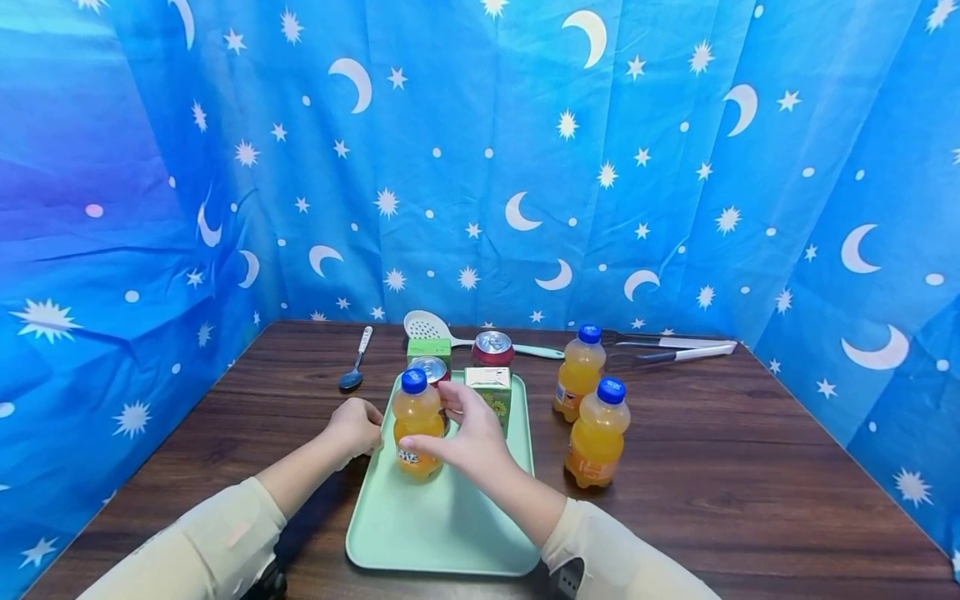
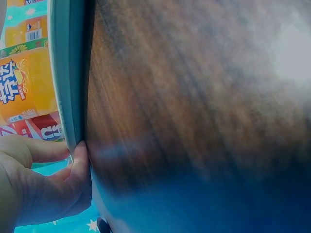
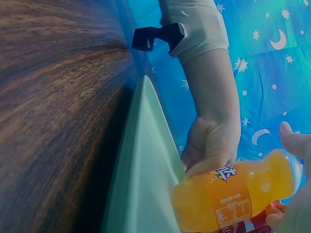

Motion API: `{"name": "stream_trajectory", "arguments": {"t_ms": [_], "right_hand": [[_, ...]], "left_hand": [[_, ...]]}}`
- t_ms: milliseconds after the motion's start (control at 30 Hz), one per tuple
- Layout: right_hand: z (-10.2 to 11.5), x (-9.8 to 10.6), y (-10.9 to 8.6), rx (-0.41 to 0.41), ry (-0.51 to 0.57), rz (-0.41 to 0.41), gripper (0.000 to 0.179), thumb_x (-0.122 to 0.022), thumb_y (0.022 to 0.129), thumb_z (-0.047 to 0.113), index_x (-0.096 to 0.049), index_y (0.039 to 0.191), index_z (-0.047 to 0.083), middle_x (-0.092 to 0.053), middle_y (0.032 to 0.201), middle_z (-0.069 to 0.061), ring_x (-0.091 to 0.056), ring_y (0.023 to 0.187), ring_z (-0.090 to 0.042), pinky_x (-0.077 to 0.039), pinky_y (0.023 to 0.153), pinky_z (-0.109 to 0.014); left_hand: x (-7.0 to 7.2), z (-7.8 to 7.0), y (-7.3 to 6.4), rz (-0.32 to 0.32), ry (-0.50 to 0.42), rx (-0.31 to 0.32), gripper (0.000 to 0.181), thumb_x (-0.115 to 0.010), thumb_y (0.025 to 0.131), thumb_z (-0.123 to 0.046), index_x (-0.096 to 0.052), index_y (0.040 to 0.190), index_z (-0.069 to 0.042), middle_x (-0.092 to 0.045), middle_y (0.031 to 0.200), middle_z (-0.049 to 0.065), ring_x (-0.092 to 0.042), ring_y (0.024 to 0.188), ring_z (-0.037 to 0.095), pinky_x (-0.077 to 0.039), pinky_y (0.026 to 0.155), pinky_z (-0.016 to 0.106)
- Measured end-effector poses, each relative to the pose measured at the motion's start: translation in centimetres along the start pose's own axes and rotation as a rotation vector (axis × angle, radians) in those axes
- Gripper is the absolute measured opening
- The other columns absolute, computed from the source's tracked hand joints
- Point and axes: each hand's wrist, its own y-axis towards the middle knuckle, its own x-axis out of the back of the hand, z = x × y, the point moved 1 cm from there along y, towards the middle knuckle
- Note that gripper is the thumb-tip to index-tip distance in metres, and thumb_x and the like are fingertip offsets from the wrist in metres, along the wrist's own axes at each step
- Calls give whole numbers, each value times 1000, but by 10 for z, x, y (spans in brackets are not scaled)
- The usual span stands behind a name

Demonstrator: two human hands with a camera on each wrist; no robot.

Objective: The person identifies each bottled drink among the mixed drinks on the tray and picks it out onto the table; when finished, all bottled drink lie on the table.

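Observation:
My left hand (image 1: pixel 354 432) pinches the left rim of a pale green tray (image 1: pixel 442 533); thumb and fingers meet on that rim in the left wrist view. An orange soda bottle (image 1: pixel 417 417) with a blue cap stands upright on the tray. Around it my right hand (image 1: pixel 476 433) is spread, thumb in front and fingers toward the back. The right wrist view shows a gap between the thumb (image 3: pixel 291 141) and the bottle. Just behind the bottle is a red soda can (image 1: pixel 431 365). A green drink carton (image 1: pixel 487 392) stands right of that can.
Two more orange soda bottles (image 1: pixel 596 437) stand on the table right of the tray. Toward the back are another red can (image 1: pixel 492 346), another green carton (image 1: pixel 429 350), a slotted spoon (image 1: pixel 427 325) and tongs (image 1: pixel 682 350). A dark spoon (image 1: pixel 351 380) lies left.

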Motion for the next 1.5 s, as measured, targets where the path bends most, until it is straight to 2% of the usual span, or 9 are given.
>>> {"name": "stream_trajectory", "arguments": {"t_ms": [467,900,1500], "right_hand": [[1,-8,6,0,55,2,72,-83,69,36,-49,128,11,-55,121,-3,-55,111,-21,-47,92,-38],[2,-12,8,-20,51,-51,66,-83,68,36,-52,122,13,-59,111,-1,-58,102,-19,-50,87,-36],[1,-13,10,-55,74,-95,60,-84,67,36,-57,117,16,-61,105,3,-59,96,-16,-51,84,-36]], "left_hand": [[1,-2,-1,-2,-8,9,19,-62,70,15,-63,88,9,-59,83,16,-61,61,21,-54,52,33],[1,0,1,7,-7,10,17,-63,72,14,-63,88,8,-60,84,16,-61,64,21,-55,54,33],[1,0,0,7,-6,10,17,-64,72,14,-64,87,8,-59,83,15,-60,62,21,-55,54,33]]}}
